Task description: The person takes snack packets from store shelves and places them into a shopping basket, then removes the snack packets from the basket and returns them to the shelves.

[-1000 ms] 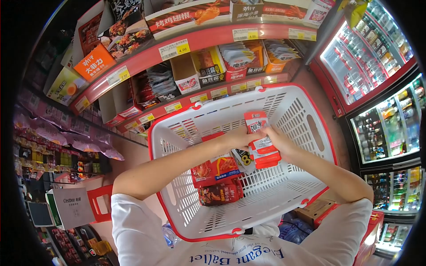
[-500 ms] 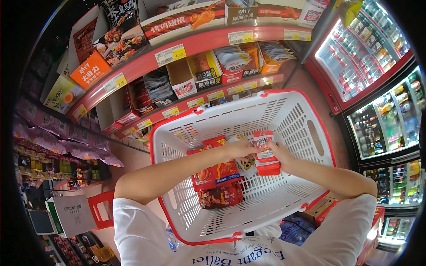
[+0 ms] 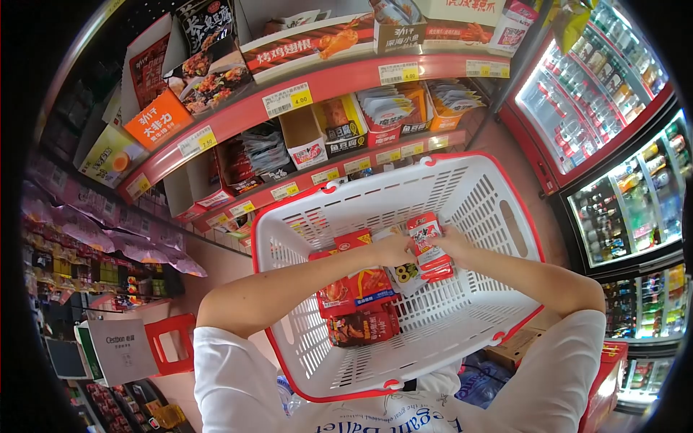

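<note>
Inside the white basket [image 3: 469,303] with a red rim, both my hands are at a small stack of red and white snack packets [image 3: 429,242]. My right hand [image 3: 453,245] grips the stack's right edge. From the other side, the closed fingers of my left hand [image 3: 395,250] press on the left edge; their tips are partly hidden. Under and beside the left hand lies a white pouch [image 3: 408,273] with a green, dark-ringed picture. Farther left are a red bag [image 3: 372,284] with a blue strip and a dark red food bag [image 3: 361,328].
Ahead stands a red-edged shelf [image 3: 245,119] with boxed snacks and price tags. Drink fridges [image 3: 628,180] line the right side. To the left are hanging purple bags [image 3: 108,224] and a red-framed sign [image 3: 119,350]. Bottled water [image 3: 484,379] is below the basket.
The packet stack now lies more tilted, its top turned to the left. My left hand has shifted slightly to the right. The view has moved a little, with the shelf appearing lower.
</note>
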A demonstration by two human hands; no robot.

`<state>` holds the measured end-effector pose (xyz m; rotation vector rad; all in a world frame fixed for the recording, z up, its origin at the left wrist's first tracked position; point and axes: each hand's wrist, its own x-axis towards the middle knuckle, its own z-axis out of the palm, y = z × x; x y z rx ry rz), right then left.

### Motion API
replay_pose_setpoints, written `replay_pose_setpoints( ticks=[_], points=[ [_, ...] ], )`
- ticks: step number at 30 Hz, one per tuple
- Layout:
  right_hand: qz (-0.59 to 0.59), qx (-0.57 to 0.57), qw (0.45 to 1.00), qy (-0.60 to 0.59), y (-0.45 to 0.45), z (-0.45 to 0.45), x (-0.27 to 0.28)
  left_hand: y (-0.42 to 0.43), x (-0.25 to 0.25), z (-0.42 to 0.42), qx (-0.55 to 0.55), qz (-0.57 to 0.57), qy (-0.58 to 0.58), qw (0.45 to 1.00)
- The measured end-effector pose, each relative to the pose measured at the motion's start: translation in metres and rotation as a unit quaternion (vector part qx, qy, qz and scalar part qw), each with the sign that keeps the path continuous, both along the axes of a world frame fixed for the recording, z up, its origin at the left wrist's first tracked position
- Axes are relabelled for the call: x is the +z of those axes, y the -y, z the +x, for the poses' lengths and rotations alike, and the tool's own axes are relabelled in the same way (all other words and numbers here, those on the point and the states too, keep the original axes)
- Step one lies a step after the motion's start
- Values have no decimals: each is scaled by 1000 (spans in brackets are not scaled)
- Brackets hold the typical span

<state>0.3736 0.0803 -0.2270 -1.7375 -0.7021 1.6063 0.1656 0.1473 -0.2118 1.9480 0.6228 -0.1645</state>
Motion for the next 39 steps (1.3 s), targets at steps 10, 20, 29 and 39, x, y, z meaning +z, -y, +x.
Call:
replay_pose_setpoints(
  ticks=[10, 20, 29, 39],
  points=[
    [146, 253, 896, 335, 2, -10, 4, 13, 41, -8, -99, 244, -21, 965],
    [175, 463, 613, 616, 9, -31, 79, -8, 129, 0, 4, 529, 199, 825],
    [189, 468, 630, 590, 37, -75, 146, -25, 126, -11, 159, 479, 238, 830],
    [339, 409, 617, 581, -96, -110, 235, -57, 113, -16, 195, 345, 197, 897]
  ],
)
